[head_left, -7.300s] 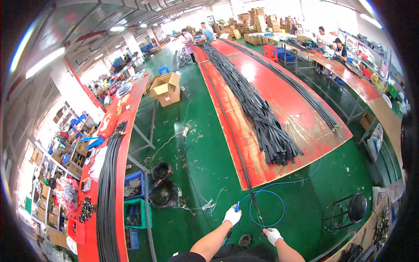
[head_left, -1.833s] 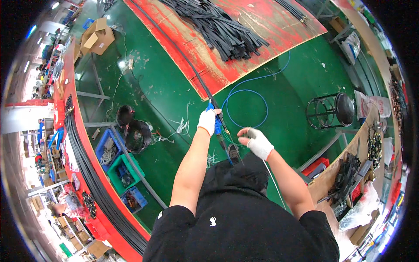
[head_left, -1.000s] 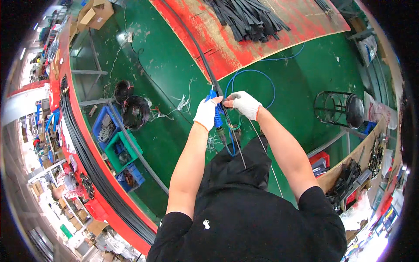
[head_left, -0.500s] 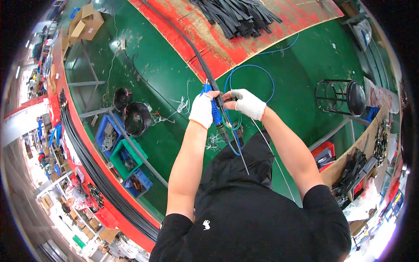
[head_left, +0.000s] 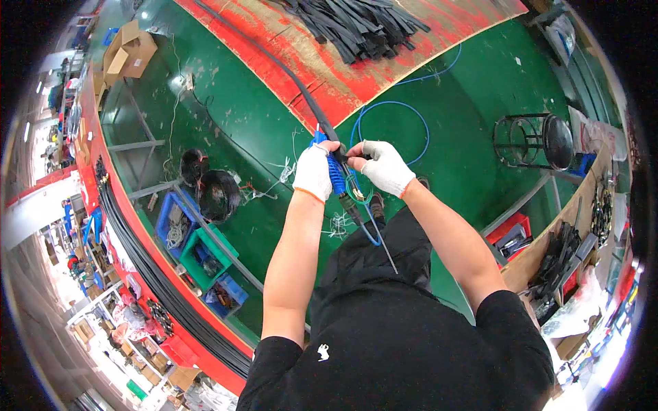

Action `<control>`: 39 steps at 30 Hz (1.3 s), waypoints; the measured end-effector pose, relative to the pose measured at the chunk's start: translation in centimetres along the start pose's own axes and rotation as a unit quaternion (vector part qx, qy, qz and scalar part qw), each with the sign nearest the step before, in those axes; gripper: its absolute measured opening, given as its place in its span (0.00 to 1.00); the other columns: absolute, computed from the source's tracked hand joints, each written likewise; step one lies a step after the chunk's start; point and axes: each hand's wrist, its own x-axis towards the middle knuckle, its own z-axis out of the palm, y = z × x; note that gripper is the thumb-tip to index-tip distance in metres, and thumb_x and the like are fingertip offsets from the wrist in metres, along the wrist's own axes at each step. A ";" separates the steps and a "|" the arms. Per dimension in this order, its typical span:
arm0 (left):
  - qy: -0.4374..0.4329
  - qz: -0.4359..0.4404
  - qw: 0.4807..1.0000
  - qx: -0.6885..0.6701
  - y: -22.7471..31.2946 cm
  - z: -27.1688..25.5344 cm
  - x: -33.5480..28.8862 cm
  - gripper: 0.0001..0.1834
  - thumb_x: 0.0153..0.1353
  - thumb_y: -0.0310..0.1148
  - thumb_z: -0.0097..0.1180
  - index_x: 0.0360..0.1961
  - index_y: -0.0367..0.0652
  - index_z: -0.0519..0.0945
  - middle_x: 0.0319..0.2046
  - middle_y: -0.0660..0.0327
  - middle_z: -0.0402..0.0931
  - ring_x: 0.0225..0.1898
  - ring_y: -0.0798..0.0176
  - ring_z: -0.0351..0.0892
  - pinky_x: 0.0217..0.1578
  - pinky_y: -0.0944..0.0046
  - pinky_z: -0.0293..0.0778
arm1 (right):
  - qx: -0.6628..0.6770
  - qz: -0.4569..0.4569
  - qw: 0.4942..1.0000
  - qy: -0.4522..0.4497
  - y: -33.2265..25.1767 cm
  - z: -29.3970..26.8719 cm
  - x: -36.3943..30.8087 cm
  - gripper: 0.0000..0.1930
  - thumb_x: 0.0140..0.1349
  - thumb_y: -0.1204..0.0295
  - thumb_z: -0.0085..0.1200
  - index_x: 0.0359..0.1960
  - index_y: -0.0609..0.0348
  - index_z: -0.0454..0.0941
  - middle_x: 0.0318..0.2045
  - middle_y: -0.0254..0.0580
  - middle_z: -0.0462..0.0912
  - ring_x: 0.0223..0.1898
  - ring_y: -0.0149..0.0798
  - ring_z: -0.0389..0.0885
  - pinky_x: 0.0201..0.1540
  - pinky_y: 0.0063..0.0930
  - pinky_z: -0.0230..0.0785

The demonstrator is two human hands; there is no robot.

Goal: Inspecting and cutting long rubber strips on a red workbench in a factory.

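Note:
My left hand [head_left: 315,170], in a white glove with bare fingertips, grips a blue ribbed tool [head_left: 336,175] and the black sleeved cable [head_left: 310,99] beside it. The cable runs up over the corner of a red table. My right hand [head_left: 387,166], gloved alike, pinches at the cable's near end, thumb and fingertips together; what lies between them is too small to name. Below the hands hang thin green wires [head_left: 364,199], a loop of blue hose [head_left: 372,240] and a thin metal rod [head_left: 388,255] pointing toward my lap.
Black flat strips [head_left: 356,31] lie heaped on the worn red table [head_left: 329,89]. A blue hose [head_left: 428,137] curls beyond my hands. To the right stands a black round stool [head_left: 556,142]. Blue and green crates [head_left: 195,264] and black coils [head_left: 218,195] sit at left, beside a red bench with long black cables [head_left: 147,264].
The view has shifted slightly. My right fingers have drawn in to a tighter pinch at the cable, and the long pale strand that hung below my right hand no longer shows there.

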 end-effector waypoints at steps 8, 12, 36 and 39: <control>-0.008 0.043 0.998 0.044 1.0 1.4 -1.5 0.04 0.61 0.27 0.65 0.35 0.38 0.83 0.27 0.60 0.81 0.26 0.62 0.80 0.29 0.61 0.76 | 0.015 0.004 1.000 -0.008 -0.3 -0.2 0.1 0.14 0.68 0.69 0.60 0.49 0.67 0.84 0.38 0.36 0.87 0.43 0.29 0.81 0.51 0.28 0.74; -0.003 0.070 0.995 0.065 1.1 2.0 -2.0 0.04 0.60 0.26 0.65 0.35 0.38 0.83 0.27 0.61 0.81 0.25 0.62 0.79 0.28 0.62 0.75 | 0.023 0.027 0.999 -0.011 -0.5 -0.5 -0.2 0.15 0.69 0.68 0.59 0.50 0.67 0.84 0.39 0.39 0.87 0.43 0.30 0.82 0.51 0.29 0.75; 0.109 0.272 0.872 0.393 -1.3 2.2 -1.9 0.13 0.57 0.34 0.65 0.37 0.34 0.84 0.26 0.54 0.82 0.29 0.60 0.80 0.32 0.54 0.75 | -0.242 0.033 0.965 -0.097 -3.7 -0.9 -2.2 0.25 0.55 0.51 0.67 0.41 0.64 0.88 0.40 0.60 0.89 0.44 0.54 0.89 0.49 0.42 0.79; 0.068 0.246 0.901 0.350 -0.1 2.6 -3.7 0.09 0.58 0.32 0.65 0.35 0.37 0.82 0.26 0.58 0.80 0.28 0.62 0.79 0.30 0.57 0.73 | -0.207 0.023 0.971 -0.120 -3.3 -1.7 -2.2 0.23 0.60 0.58 0.65 0.47 0.67 0.87 0.42 0.53 0.91 0.45 0.49 0.89 0.50 0.40 0.78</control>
